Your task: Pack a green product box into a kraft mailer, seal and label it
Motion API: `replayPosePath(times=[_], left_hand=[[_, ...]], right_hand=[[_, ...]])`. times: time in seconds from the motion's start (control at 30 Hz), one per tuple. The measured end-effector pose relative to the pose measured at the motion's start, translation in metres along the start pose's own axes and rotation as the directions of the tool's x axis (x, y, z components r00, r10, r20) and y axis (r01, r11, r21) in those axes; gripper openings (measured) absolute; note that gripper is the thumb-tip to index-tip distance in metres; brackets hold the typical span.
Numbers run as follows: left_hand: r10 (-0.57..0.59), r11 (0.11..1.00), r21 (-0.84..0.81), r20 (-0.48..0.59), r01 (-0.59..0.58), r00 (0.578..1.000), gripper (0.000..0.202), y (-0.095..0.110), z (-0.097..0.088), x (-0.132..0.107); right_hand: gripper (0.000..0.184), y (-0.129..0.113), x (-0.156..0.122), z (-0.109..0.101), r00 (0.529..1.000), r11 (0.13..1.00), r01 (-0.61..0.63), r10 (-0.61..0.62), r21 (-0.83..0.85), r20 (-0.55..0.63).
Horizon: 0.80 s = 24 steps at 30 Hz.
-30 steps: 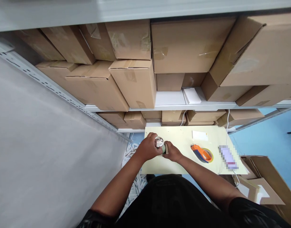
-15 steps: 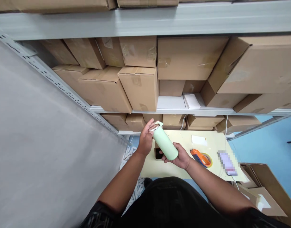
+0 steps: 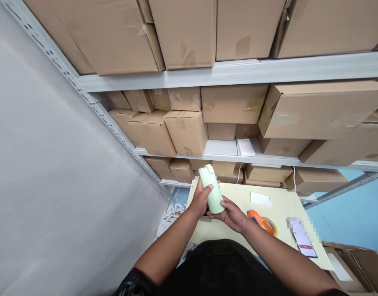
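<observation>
1. A pale green bottle point(image 3: 211, 190) is held in the air over the near left part of the yellow table point(image 3: 278, 207).
2. The left hand point(image 3: 201, 201) is wrapped round its side, and the right hand point(image 3: 233, 214) is cupped under its base end.
3. The long axis is kept nearly upright, with the capped end pointed away toward the shelves point(image 3: 238, 70).
4. Judged risk: only the lower half is gripped, so the smooth body could slip and drop onto the table.

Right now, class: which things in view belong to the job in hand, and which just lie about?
In hand: bottle, held by left hand and right hand.
Lying about: tape dispenser, phone, card on the table; boxes on shelves.
</observation>
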State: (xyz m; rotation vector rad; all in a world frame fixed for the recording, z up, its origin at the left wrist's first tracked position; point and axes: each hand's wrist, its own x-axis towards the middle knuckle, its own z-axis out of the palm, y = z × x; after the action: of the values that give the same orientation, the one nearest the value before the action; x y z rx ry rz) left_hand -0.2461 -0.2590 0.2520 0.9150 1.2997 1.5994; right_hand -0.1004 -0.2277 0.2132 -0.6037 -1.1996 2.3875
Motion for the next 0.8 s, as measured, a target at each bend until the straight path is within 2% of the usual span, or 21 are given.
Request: replayPosePath(times=[0.1, 0.17, 0.23, 0.3, 0.37, 0.47, 0.57, 0.67, 0.73, 0.8], left_hand=[[0.076, 0.988, 0.14, -0.074, -0.065, 0.994, 0.079, 0.006, 0.013, -0.003], [0.091, 0.988, 0.137, -0.154, -0.07, 0.984, 0.085, 0.004, 0.022, -0.008], [0.051, 0.998, 0.045, -0.191, -0.043, 0.98, 0.083, 0.0, 0.028, -0.012], [-0.007, 0.996, -0.087, -0.149, -0.006, 0.989, 0.078, -0.003, 0.031, -0.015], [-0.019, 0.98, -0.199, -0.08, 0.003, 0.997, 0.074, -0.005, 0.031, -0.018], [0.062, 0.978, -0.195, -0.074, -0.075, 0.995, 0.067, -0.005, 0.03, -0.023], [0.133, 0.991, 0.02, -0.176, -0.132, 0.975, 0.064, -0.004, 0.029, -0.031], [0.146, 0.977, 0.192, -0.26, -0.097, 0.955, 0.061, -0.004, 0.026, -0.038], [0.137, 0.979, 0.185, -0.276, -0.087, 0.951, 0.058, -0.005, 0.021, -0.039], [0.109, 0.988, 0.134, -0.276, -0.074, 0.955, 0.054, -0.006, 0.015, -0.038]], right_hand=[[0.055, -0.006, -0.007, -0.001, 0.99, 0.995, 0.095, -0.094, 0.009, -0.1], [0.056, -0.007, -0.01, -0.004, 0.978, 0.991, 0.131, -0.126, 0.018, -0.165], [0.049, -0.008, -0.012, -0.008, 0.988, 0.989, 0.106, -0.092, 0.105, -0.127], [0.039, -0.011, -0.015, -0.013, 0.999, 0.976, 0.029, -0.022, 0.216, -0.031], [0.033, -0.016, -0.019, -0.017, 0.999, 0.965, -0.045, 0.038, 0.257, 0.032], [0.028, -0.023, -0.024, -0.017, 0.999, 0.981, -0.048, 0.045, 0.186, 0.02], [0.035, -0.025, -0.029, -0.012, 0.999, 0.997, 0.026, -0.023, 0.067, -0.043], [0.045, -0.019, -0.03, -0.009, 0.985, 0.988, 0.132, -0.141, -0.084, -0.102], [0.048, -0.014, -0.029, -0.007, 0.97, 0.965, 0.189, -0.212, -0.181, -0.116], [0.046, -0.009, -0.028, -0.005, 0.972, 0.955, 0.187, -0.215, -0.232, -0.1]])
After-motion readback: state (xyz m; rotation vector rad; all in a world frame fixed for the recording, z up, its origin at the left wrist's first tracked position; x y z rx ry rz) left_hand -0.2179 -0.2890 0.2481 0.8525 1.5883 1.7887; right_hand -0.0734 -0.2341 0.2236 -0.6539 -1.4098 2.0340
